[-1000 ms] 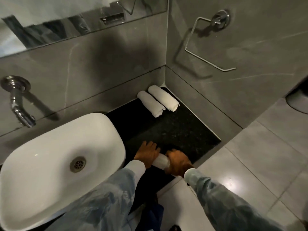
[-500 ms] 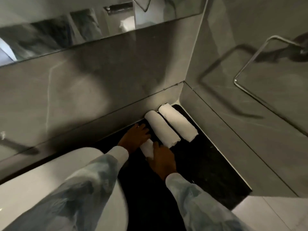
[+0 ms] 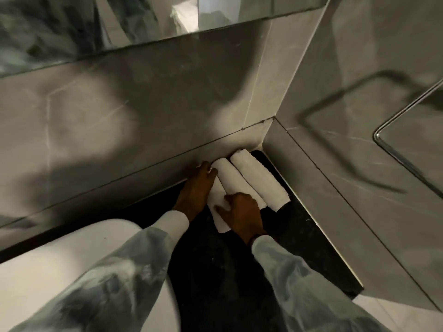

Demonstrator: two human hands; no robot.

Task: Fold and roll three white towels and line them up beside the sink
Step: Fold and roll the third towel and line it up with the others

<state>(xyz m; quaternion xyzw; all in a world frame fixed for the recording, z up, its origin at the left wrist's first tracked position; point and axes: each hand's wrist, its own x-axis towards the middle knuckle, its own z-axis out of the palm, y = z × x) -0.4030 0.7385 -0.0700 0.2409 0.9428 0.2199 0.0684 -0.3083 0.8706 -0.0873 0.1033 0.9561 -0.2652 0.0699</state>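
Third rolled towel being set into the row in the far corner of the dark counter.

The left hand (image 3: 195, 188) lies along the third towel (image 3: 217, 207), fingers stretched at its far end; the right hand (image 3: 242, 212) presses it from the near right, fingers loosely spread. It touches the middle towel (image 3: 230, 178); the corner towel (image 3: 259, 178) lies beyond. Three rolls, one sink (image 3: 60, 259) at near left. Next, I judge: even the ends, then let go.

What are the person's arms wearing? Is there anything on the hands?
Both arms are in long sleeves with a cloudy, blotchy pattern of pale grey and darker blue-grey. The left sleeve ends in a plain white cuff. The left hand and right hand are bare, with no gloves or rings visible.
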